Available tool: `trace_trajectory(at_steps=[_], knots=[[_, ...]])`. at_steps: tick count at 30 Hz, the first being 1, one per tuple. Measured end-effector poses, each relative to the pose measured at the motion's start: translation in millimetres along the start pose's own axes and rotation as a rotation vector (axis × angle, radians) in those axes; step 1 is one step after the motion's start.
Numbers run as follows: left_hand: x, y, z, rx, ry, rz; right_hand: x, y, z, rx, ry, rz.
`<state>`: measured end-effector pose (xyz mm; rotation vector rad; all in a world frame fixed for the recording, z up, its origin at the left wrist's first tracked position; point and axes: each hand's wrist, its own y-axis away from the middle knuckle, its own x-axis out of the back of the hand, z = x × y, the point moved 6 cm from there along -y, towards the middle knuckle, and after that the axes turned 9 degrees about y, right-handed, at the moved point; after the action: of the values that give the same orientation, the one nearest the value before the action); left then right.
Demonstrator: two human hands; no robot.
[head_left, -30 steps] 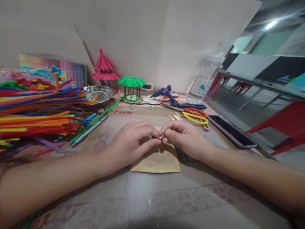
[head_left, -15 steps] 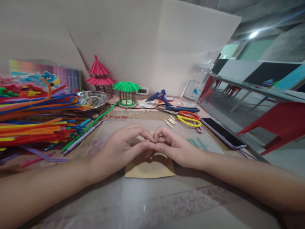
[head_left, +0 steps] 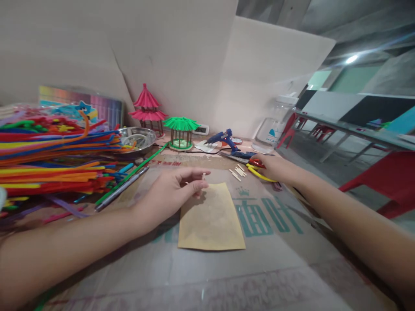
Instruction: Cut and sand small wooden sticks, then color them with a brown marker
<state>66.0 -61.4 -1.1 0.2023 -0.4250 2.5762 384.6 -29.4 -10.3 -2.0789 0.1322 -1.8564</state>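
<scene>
My left hand [head_left: 173,190] hovers just above the top edge of a tan paper sheet [head_left: 210,218], its thumb and fingers pinched on a tiny pale stick piece [head_left: 203,176]. My right hand [head_left: 274,167] is stretched out to the right and rests on the red and yellow scissors [head_left: 257,170]; its fingers curl over the handles. Several short wooden stick bits [head_left: 238,171] lie just left of the scissors.
A heap of coloured pipe cleaners [head_left: 48,160] fills the left side, with a metal bowl [head_left: 136,137] behind it. Pink [head_left: 147,108] and green [head_left: 180,129] pavilion models, a blue glue gun [head_left: 223,137] and a plastic bottle [head_left: 275,123] stand at the back. Red chairs [head_left: 385,181] are on the right.
My hands were together over the tan sheet; the right hand has since moved away to the scissors. The left hand stayed, keeping the small stick piece.
</scene>
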Motion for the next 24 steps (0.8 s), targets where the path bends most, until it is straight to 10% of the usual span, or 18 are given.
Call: trace_trajectory(at_steps=[9, 18, 24], knots=[[3.5, -1.1, -5.1, 0.033, 0.016, 0.041, -5.1, -3.1, -5.8, -0.072, 0.206, -0.069], [6.7, -1.0, 0.4, -0.067, 0.025, 0.051, 14.3, 42.6, -114.8, 0.148, -0.187, 0.184], [11.5, -1.0, 3.3, -0.145, -0.074, 0.098, 11.8, 49.9, -120.4, 0.114, -0.199, 0.155]])
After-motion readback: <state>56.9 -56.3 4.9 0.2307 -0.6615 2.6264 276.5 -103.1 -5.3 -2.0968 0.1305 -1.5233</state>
